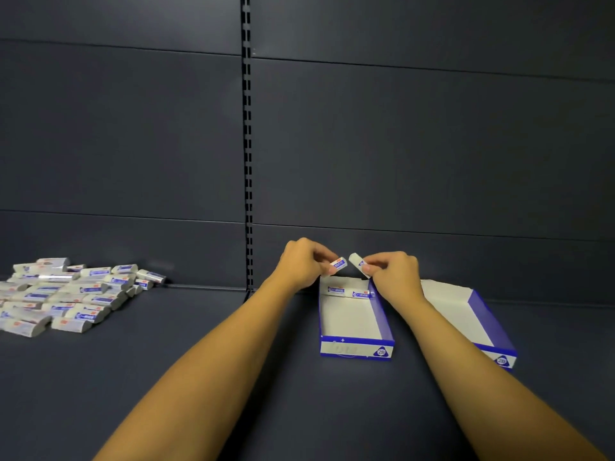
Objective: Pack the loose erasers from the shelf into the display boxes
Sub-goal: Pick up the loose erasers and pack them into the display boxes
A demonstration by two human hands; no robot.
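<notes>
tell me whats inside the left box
Two erasers lie in a row against the back wall of the left box; the rest shows bare white floor. The right hand covers the back right corner.

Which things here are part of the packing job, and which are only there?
Part of the job:
- left hand pinching an eraser
- right hand pinching a second eraser
- near box, two erasers at its back
- far box
- eraser pile

Only there:
- shelf
- back panel
- slotted upright
</notes>
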